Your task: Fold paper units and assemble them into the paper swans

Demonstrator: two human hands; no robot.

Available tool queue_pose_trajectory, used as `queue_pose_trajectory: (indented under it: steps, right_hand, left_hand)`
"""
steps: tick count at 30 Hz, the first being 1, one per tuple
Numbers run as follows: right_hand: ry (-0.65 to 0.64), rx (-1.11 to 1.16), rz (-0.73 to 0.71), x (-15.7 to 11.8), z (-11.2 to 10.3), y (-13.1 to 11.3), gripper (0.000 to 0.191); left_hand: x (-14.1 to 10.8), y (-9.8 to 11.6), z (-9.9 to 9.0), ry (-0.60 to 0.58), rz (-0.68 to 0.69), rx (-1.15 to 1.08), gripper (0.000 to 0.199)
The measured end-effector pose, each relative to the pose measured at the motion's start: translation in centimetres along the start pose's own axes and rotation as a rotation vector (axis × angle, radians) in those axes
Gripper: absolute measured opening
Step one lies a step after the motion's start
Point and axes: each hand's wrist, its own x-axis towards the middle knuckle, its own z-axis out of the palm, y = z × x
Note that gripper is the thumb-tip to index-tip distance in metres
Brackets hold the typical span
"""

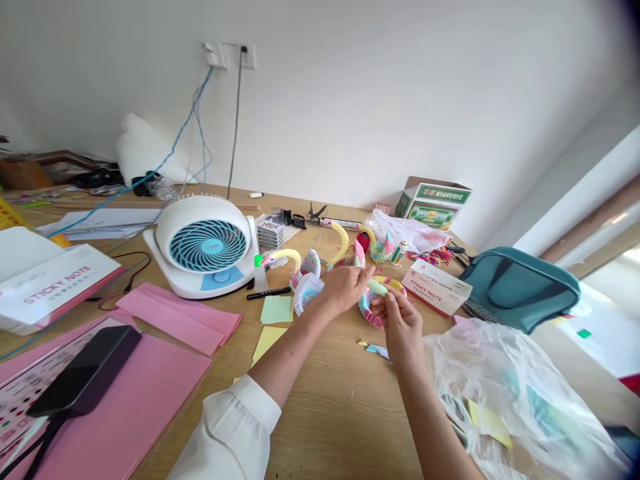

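Gently, with left grip (345, 290) and right grip (404, 321) pinched on the pale green folded-paper strip (377, 287), press evenly, sparing the multicoloured folded-paper ring (369, 312) just behind both.

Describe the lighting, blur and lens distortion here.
Head view: daylight glare at the right edge; dark upper-right corner; highlights on the clear plastic bag; wide-angle stretch on the leftmost STICKY NOTE box; left hand and right hand fairly sharp.

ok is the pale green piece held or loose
Held: the right hand pinches the pale green piece at one end. The left hand is by the other end; whether it grips too, I cannot tell.
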Motion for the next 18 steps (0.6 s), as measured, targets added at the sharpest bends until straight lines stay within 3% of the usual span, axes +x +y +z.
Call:
queue_pose_trajectory:
  steps: [18]
  right_hand:
    - [-0.070, -0.101, -0.031, 0.92, 0.43, -0.63, 0.033]
  left_hand:
    - [0.26, -0.34, -0.13, -0.014, -0.040, -0.188, 0.047]
